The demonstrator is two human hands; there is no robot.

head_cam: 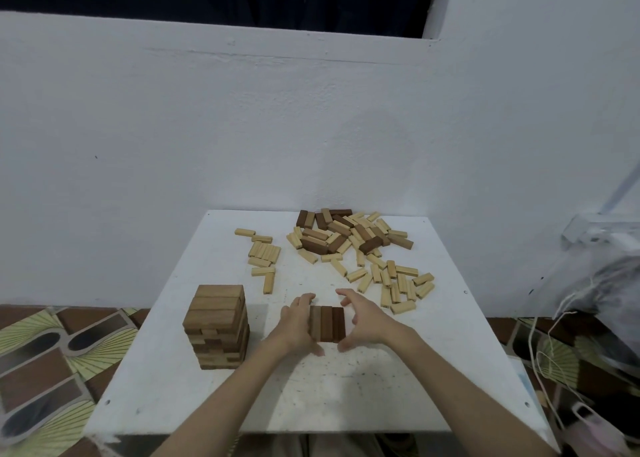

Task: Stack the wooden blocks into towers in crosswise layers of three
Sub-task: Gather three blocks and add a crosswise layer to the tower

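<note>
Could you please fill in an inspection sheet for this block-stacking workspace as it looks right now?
Surface: white square table, speckled top.
Job's things: finished tower near the left edge; row of three blocks lying side by side between the hands; loose pile of dark and light blocks at the far side; small light group left of it.
Clutter: nothing seen on the table apart from the blocks.
Hands: left hand against the row's left side; right hand cupped at its right side, contact unclear.
Cables: white cords hanging at the right.
Surroundings: white wall; patterned floor covering; plastic bag at right.
</note>
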